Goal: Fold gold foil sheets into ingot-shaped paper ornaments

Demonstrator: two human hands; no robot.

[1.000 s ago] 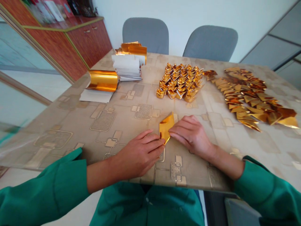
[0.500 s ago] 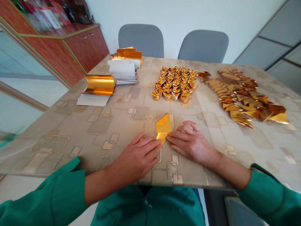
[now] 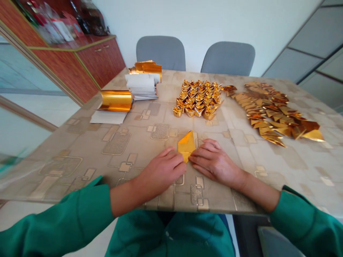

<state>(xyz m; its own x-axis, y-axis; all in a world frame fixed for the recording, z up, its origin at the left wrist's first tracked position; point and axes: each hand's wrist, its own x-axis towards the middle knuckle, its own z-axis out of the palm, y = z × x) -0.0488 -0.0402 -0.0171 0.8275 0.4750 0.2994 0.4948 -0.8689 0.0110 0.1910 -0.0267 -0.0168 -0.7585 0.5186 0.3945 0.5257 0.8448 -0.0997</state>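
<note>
A folded piece of gold foil paper [image 3: 187, 142] lies on the table in front of me, its pointed tip facing away and a crease across its lower part. My left hand [image 3: 167, 167] has its fingers curled in, knuckles up, and presses on the paper's lower left edge. At the lower right edge, my right hand [image 3: 214, 160] pinches the paper with fingertips and thumb drawn together. The fingers partly cover the paper's lower end.
Beyond the paper stand rows of folded gold ingot shapes [image 3: 198, 98]. Flat folded gold pieces [image 3: 278, 114] lie in overlapping lines at right. Gold and white sheets [image 3: 142, 85] are stacked at back left, beside a curled gold sheet [image 3: 116, 100]. Two grey chairs [image 3: 160, 53] stand behind the table [image 3: 139, 142].
My left hand's fingers were stretched out flat by the paper and are now curled in at its lower edge. The right hand stays nearly in place. The view has tilted slightly up.
</note>
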